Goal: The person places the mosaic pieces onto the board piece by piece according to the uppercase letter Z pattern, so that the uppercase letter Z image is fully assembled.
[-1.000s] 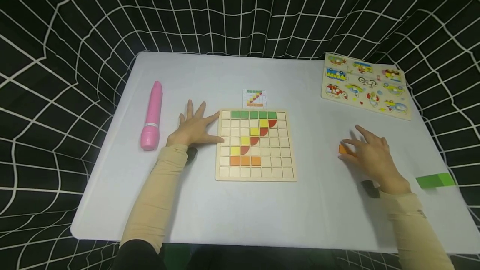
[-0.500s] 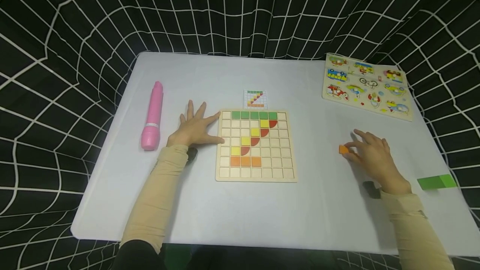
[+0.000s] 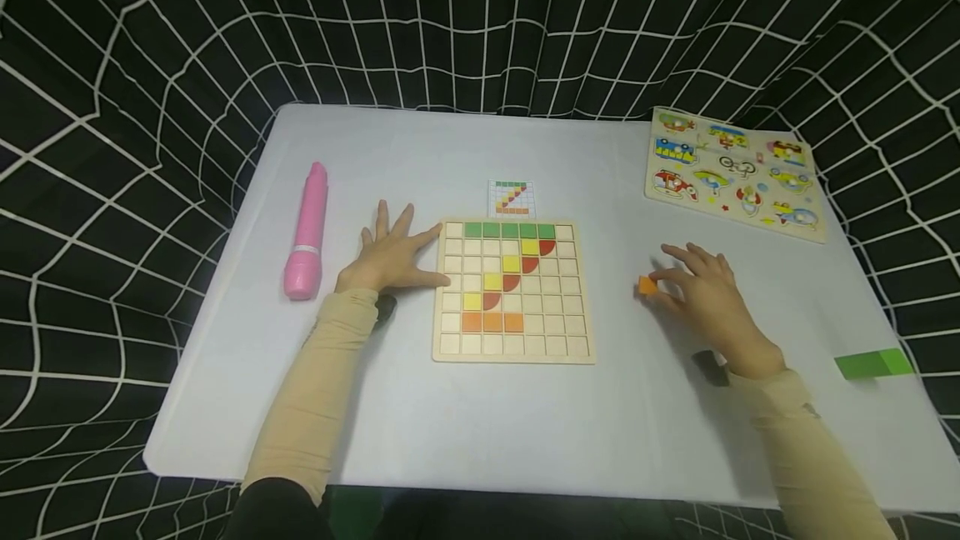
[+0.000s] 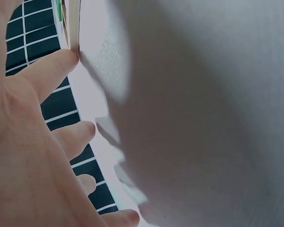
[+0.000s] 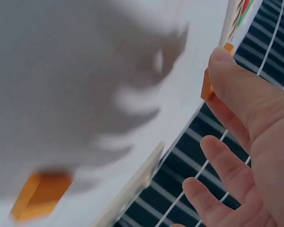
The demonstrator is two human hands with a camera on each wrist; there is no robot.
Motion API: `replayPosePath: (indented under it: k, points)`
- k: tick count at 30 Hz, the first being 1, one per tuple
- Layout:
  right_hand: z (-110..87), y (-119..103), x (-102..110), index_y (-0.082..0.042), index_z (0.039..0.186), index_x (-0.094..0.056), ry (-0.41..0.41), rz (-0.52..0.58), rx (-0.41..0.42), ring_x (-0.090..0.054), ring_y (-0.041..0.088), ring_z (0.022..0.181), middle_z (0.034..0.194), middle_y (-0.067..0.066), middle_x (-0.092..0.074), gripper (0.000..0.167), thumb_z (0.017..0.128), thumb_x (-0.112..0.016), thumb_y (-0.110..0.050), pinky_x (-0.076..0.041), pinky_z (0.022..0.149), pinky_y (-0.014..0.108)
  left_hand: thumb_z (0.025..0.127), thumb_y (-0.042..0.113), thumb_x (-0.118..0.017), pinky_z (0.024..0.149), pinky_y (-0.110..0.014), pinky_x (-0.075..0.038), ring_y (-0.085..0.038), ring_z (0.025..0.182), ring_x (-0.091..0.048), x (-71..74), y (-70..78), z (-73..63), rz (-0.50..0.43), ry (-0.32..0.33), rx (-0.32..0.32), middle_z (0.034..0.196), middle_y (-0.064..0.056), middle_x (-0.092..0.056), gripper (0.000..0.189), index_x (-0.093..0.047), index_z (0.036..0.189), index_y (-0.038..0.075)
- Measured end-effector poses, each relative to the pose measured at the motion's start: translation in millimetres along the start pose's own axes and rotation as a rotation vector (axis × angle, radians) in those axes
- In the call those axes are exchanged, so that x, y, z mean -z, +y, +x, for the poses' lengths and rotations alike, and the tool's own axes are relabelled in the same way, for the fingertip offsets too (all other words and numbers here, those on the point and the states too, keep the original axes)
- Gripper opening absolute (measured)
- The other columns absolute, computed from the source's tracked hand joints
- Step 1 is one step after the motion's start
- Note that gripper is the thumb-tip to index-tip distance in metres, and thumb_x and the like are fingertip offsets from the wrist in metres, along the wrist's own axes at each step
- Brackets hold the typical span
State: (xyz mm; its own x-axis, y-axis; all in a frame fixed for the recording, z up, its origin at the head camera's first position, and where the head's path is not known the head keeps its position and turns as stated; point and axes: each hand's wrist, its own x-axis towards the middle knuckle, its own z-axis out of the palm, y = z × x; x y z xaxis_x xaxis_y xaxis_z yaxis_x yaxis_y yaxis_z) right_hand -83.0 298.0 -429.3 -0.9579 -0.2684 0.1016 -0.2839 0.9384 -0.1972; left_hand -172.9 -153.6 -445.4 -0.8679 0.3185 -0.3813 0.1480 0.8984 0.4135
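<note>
A square wooden grid board point(image 3: 551, 327) lies mid-table, with green, yellow and orange square tiles and red quarter-round tiles in some cells. At its left edge, my left hand point(image 3: 384, 261) rests with fingers spread; the thumb and index fingertip touch the rim. To the right of the board, my right hand point(image 3: 708, 298) pinches a small orange square tile point(image 3: 647, 285) between thumb and index finger, its other fingers loosely extended. In the right wrist view the pinched tile point(image 5: 207, 85) is partly covered by the thumb. Another orange block point(image 5: 42, 195) lies on the table there.
A pattern card point(image 3: 512, 198) lies just behind the board. A pink flashlight-shaped object point(image 3: 306, 232) is at the left. At the back right sits a vehicle peg puzzle point(image 3: 735, 173), and a green block point(image 3: 872, 363) stands near the right edge. Black white-lined cloth point(image 3: 480, 23) surrounds the table.
My right hand has taken hold of the orange tile more clearly and moved left with it toward the board. My left hand and the board have stayed in place.
</note>
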Motion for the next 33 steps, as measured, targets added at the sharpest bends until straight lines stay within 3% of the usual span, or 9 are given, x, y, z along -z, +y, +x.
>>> replayPosePath:
  k: [5,10,17,26,33]
  points:
    - [14.3,-28,-10,-0.002,0.105,-0.078,-0.005,0.01,0.099,-0.043,0.056,0.139,0.145,0.023,-0.057,0.023,0.085,-0.082,-0.013,-0.029,0.112,0.081,0.082,0.067,-0.075,0.123,-0.078,0.004,-0.046,0.156,0.031,0.1,-0.7,1.1,0.003,-0.002,0.002,0.176,-0.015,0.009,0.1,-0.028,0.163,0.033]
    - [27.7,-61,-18,-0.004,0.107,-0.078,-0.077,0.023,0.159,-0.042,0.052,0.144,0.147,0.02,-0.059,0.026,0.086,-0.082,-0.019,-0.028,0.117,0.078,0.082,0.067,-0.074,0.123,-0.078,0.005,-0.046,0.156,0.031,1.0,-0.7,1.4,-0.003,0.0,0.003,0.176,-0.015,0.009,0.1,-0.028,0.163,0.033]
    - [35.9,-94,-28,-0.008,0.104,-0.079,-0.105,0.016,0.259,-0.045,0.05,0.144,0.143,0.017,-0.063,0.028,0.082,-0.086,-0.025,-0.031,0.118,0.076,0.082,0.067,-0.075,0.123,-0.078,0.004,-0.046,0.155,0.032,1.9,1.2,0.6,0.007,-0.008,0.004,0.176,-0.015,0.01,0.1,-0.028,0.164,0.032]
    - [34.5,-114,-35,-0.009,0.102,-0.08,-0.14,0.066,0.326,-0.046,0.048,0.144,0.141,0.014,-0.066,0.025,0.083,-0.086,-0.025,-0.031,0.12,0.072,0.081,0.067,-0.075,0.122,-0.079,0.003,-0.046,0.155,0.032,2.4,1.0,0.4,0.006,-0.005,0.001,0.176,-0.015,0.009,0.101,-0.028,0.163,0.033]
    - [33.5,-120,-40,-0.012,0.103,-0.083,-0.106,0.048,0.391,-0.047,0.046,0.144,0.14,0.012,-0.067,0.027,0.082,-0.087,-0.028,-0.032,0.119,0.072,0.081,0.068,-0.075,0.122,-0.079,0.002,-0.046,0.155,0.032,1.9,0.9,0.3,0.004,-0.002,-0.002,0.176,-0.015,0.009,0.101,-0.029,0.163,0.033]
